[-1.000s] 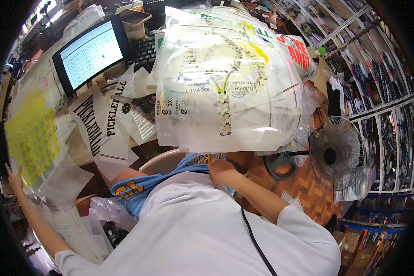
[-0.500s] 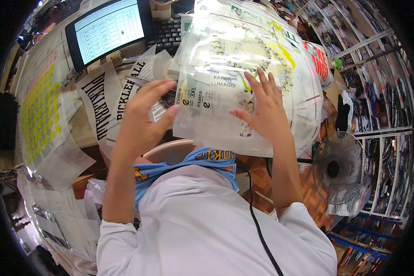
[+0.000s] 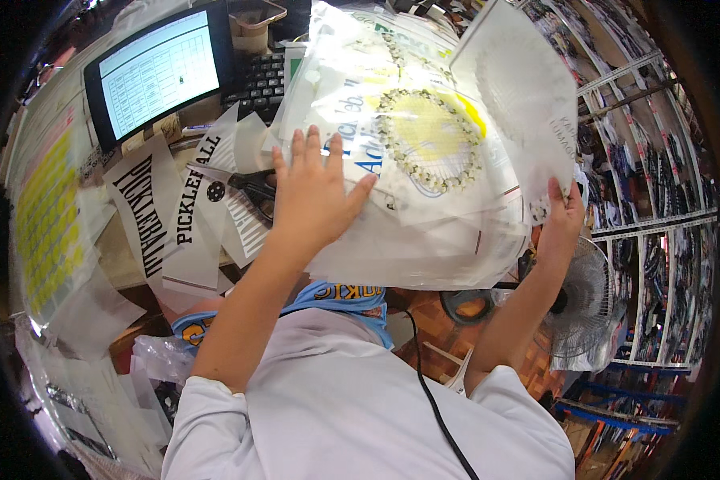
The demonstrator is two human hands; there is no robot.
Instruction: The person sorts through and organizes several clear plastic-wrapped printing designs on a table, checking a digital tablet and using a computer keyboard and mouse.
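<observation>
My left hand (image 3: 316,188) rests palm down, fingers spread, on the left side of a stack of clear printed film sheets (image 3: 416,256). The top sheet of that stack bears a wreath design (image 3: 428,144) with a yellow centre and blue lettering. At the right, my right hand (image 3: 564,210) pinches the near corner of a translucent film sheet (image 3: 520,88), which is lifted and tilted off the stack. Black-handled scissors (image 3: 254,188) lie just left of my left hand, over cut strips (image 3: 140,212) with black lettering.
A screen (image 3: 156,72) showing a table stands at the back left beside a black keyboard (image 3: 260,84). Sheets with yellow dots (image 3: 52,232) lie far left. A standing fan (image 3: 580,300) and packed shelves (image 3: 656,184) are at the right. Blue printed cloth (image 3: 344,296) lies near my lap.
My right hand has moved right, lifting a sheet from the stack and uncovering the wreath design. My left hand has moved right and settled flat on the stack, and the scissors now show.
</observation>
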